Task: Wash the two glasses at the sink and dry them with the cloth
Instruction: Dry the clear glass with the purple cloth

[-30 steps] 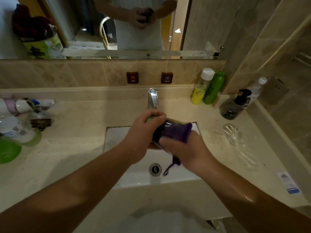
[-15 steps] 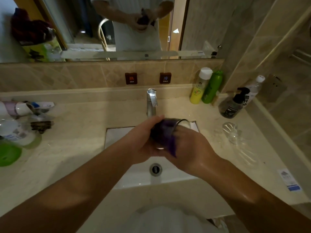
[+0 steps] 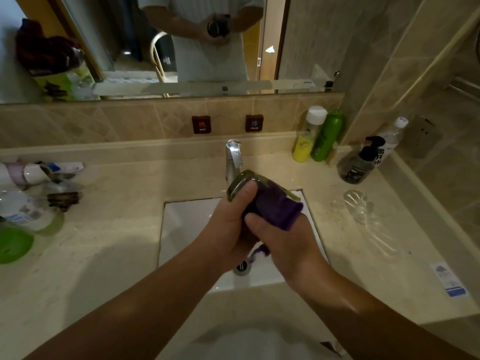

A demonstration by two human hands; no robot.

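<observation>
Over the white sink [image 3: 187, 224] I hold a greenish clear glass [image 3: 237, 181] on its side, its base toward the tap. My left hand [image 3: 228, 224] grips the glass, thumb near its base. My right hand [image 3: 283, 242] holds a purple cloth [image 3: 275, 206] that is stuffed into the glass's mouth and spills out on the right. A strand of the cloth hangs below my hands. A second clear glass [image 3: 357, 203] lies on its side on the counter to the right.
A chrome tap [image 3: 233, 157] stands just behind the held glass. Yellow and green bottles [image 3: 317, 136] and a dark pump bottle [image 3: 359, 165] crowd the back right corner. Toiletries and a green lid [image 3: 13, 244] fill the counter's left end. A mirror runs above.
The glass has been turned in my hands, and the purple cloth now sticks out of its mouth on the right again. Both hands stay over the sink.
</observation>
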